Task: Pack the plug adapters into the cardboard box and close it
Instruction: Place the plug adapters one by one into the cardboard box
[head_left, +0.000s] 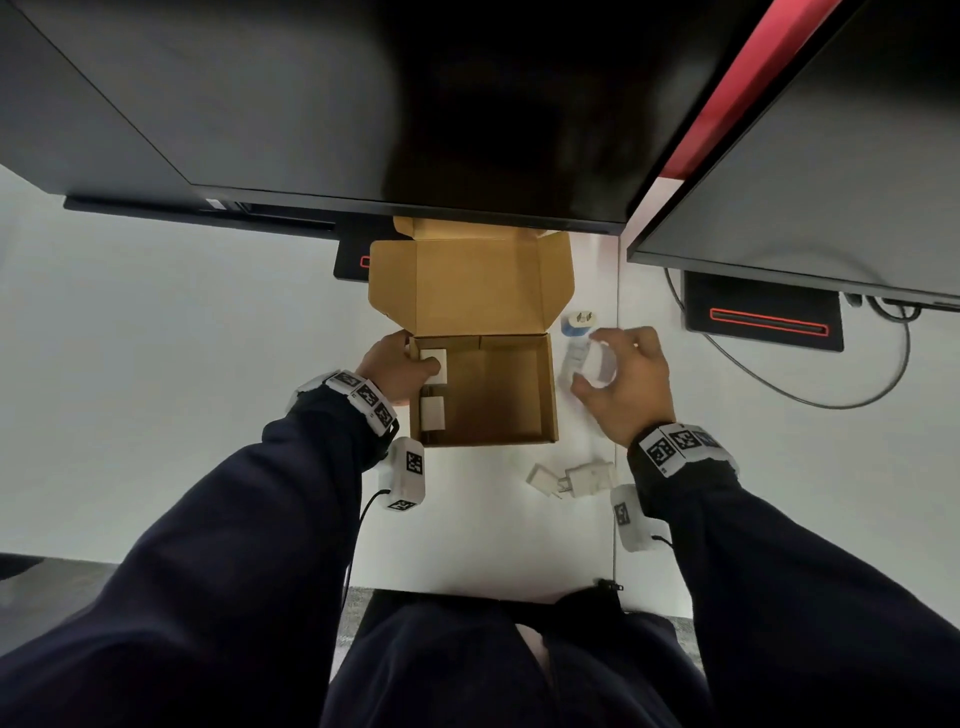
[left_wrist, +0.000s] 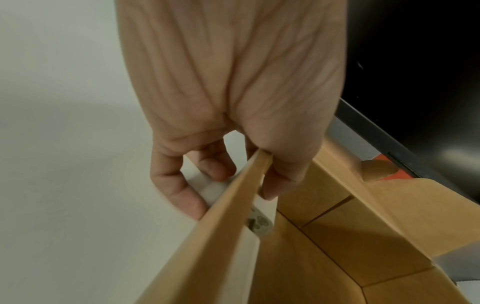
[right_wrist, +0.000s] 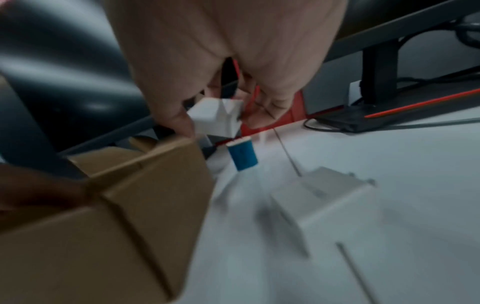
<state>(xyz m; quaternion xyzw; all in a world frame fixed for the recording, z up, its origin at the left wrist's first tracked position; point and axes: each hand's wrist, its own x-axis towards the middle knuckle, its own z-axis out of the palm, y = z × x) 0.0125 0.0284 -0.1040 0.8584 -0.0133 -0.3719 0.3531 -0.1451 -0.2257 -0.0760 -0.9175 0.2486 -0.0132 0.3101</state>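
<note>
Cardboard box (head_left: 519, 395) lies open on the desk (head_left: 156, 389), left hand (head_left: 397, 371) pinching its left wall, while right hand (head_left: 626, 382) grips a white plug adapter (head_left: 597, 366) just beside it.

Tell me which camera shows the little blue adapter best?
The right wrist view: the blue adapter stands sharp and near beside the cardboard box. The head view shows it small, with its prongs. The left wrist view misses it.

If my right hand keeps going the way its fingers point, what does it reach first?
Probably the blue adapter: the right hand, holding a white adapter, points away across the desk at it. Depth is unclear.
</note>
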